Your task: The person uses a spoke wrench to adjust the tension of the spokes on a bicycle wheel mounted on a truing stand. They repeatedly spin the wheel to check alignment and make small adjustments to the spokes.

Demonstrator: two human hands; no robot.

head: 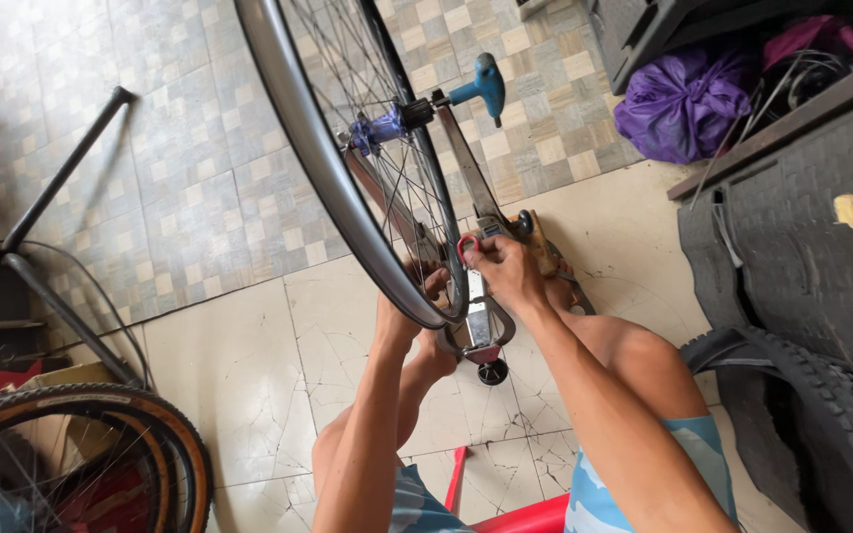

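Wheel: the bicycle wheel (348, 168) sat upright in the metal stand (481, 296) on the floor (249, 365).
Left hand: our left hand (417, 306) gripped the rim.
Right hand: our right hand (505, 266) pinched a small red tool (466, 245).
Care: we judged steadying the rim and small turns best.

Upright spoked bicycle wheel (348, 188), dark rim, blue hub, in truing stand (481, 296)
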